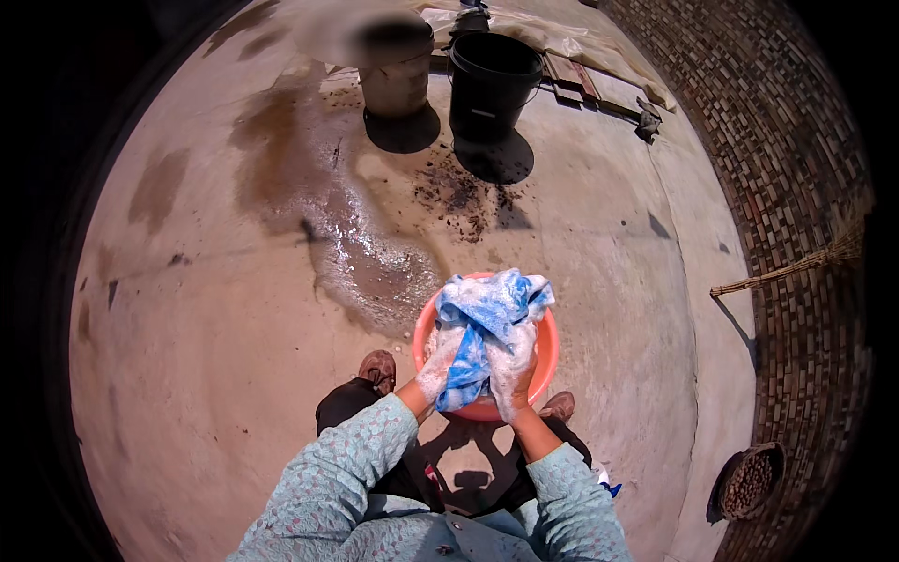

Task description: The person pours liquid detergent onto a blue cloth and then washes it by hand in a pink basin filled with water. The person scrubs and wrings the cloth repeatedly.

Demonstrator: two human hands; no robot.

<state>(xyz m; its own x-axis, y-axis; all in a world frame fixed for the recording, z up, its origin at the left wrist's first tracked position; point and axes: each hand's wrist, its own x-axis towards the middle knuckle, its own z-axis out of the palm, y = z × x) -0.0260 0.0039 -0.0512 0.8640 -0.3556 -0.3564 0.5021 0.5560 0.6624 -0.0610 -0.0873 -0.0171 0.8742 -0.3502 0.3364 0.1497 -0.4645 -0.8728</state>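
A blue cloth (492, 314), wet and covered in white suds, is held bunched over an orange basin (549, 348) on the concrete floor. My left hand (438, 367), foamy, grips the cloth's lower left side. Gripping the lower right side is my right hand (512, 373), also coated in soap. Both hands press the cloth together above the basin. The inside of the basin is mostly hidden by the cloth and my hands. My feet in brown shoes (378, 368) stand on either side of the basin.
A black bucket (491, 84) and a grey bucket (396, 70) stand at the far side. A wet trail (361, 248) runs across the concrete. A brick wall (796, 187) curves on the right with a broom (796, 269) against it and a round basket (749, 482) below.
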